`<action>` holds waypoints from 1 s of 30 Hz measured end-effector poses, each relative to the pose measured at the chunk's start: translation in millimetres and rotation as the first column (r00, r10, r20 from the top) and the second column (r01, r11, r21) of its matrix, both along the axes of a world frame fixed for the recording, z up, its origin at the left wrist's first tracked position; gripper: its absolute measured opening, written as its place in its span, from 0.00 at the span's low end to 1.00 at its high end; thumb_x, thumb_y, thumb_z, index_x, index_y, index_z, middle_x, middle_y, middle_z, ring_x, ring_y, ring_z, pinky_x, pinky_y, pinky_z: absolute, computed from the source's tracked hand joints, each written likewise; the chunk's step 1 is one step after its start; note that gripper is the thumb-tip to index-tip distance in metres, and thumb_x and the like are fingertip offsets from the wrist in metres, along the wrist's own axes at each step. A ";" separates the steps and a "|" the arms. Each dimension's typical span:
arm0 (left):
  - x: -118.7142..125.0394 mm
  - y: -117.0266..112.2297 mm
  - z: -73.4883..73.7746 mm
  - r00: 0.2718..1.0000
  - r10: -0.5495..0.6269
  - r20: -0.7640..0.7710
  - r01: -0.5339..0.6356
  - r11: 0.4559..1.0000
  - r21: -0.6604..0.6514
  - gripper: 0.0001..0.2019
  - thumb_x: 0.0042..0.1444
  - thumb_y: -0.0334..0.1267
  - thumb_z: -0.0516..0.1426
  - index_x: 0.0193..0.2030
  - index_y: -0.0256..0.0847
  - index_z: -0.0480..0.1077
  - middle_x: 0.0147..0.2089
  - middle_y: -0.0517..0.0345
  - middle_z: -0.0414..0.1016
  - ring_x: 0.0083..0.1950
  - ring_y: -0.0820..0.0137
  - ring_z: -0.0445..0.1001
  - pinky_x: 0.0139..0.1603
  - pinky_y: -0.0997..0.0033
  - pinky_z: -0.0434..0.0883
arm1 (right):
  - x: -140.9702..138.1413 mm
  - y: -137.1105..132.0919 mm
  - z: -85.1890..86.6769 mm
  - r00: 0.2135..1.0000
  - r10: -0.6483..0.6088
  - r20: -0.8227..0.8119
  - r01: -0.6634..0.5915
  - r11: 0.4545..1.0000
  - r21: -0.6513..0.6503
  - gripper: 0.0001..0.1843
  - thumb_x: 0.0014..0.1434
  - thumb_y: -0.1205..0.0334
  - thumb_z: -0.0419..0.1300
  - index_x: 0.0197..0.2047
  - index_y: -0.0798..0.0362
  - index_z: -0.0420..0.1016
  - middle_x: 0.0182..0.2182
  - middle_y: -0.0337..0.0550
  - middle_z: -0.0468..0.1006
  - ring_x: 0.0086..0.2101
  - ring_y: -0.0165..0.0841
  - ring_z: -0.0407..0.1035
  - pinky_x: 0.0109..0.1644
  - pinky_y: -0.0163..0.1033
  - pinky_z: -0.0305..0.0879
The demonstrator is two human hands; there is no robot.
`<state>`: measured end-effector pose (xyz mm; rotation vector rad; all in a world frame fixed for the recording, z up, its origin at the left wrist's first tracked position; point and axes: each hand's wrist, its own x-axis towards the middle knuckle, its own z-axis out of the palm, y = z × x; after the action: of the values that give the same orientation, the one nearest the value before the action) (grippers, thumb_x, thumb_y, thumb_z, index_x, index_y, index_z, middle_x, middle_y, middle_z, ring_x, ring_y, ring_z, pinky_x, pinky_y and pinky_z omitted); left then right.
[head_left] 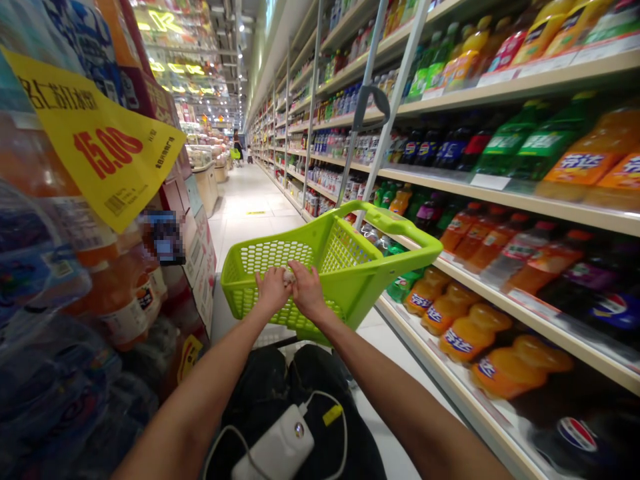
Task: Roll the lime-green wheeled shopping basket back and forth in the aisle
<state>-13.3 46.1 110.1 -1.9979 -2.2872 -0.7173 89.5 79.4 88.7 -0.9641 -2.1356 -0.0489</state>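
My left hand (273, 291) and my right hand (307, 289) meet in front of a lime-green shopping basket (361, 290) with perforated sides. The fingers of both are bent and drawn together. A small pale thing (289, 276) shows between the fingertips, too little of it visible to name. The hands overlap the basket's near wall, and whether they also touch it is unclear. The basket's thick handle (407, 230) rises to the right. Below my forearms, a white power bank (277, 448) with a white cable lies on my dark-clothed lap.
Shelves of soda bottles (465, 330) line the right side, close to the basket. Shrink-wrapped bottles (120, 307) are stacked on the left under a yellow price sign (100, 143). A pale tiled aisle (247, 200) runs ahead, with a distant person (237, 143) in it.
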 end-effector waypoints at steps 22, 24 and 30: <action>-113.0 -0.4 -70.7 0.996 0.085 0.020 -0.086 0.913 0.398 0.19 0.56 0.34 0.45 0.54 0.43 0.63 0.58 0.54 0.66 0.61 0.68 0.60 0.65 0.55 0.32 | 1.3 22.0 -33.7 0.991 -0.131 0.034 0.126 0.985 0.114 0.27 0.51 0.72 0.49 0.55 0.51 0.63 0.50 0.42 0.71 0.51 0.36 0.59 0.63 0.50 0.32; -103.9 9.7 -74.3 1.000 0.012 0.019 -0.019 0.890 0.456 0.18 0.56 0.34 0.46 0.52 0.43 0.65 0.56 0.54 0.68 0.60 0.67 0.62 0.65 0.55 0.32 | -1.7 25.8 -36.6 0.987 -0.161 0.011 0.158 0.978 0.134 0.28 0.50 0.73 0.49 0.55 0.51 0.63 0.49 0.42 0.72 0.50 0.36 0.59 0.63 0.50 0.32; -111.5 28.9 -79.6 0.995 -0.041 0.086 -0.011 0.844 0.537 0.17 0.56 0.36 0.47 0.52 0.44 0.65 0.55 0.52 0.68 0.59 0.65 0.63 0.64 0.52 0.30 | -6.8 35.2 -38.3 0.986 -0.169 -0.001 0.166 0.972 0.168 0.30 0.49 0.73 0.49 0.57 0.52 0.61 0.49 0.42 0.71 0.51 0.35 0.59 0.63 0.51 0.33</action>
<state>-124.8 75.0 30.5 -1.7380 -1.8189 -1.3073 82.7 114.6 50.4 -1.0430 -2.0205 -0.3149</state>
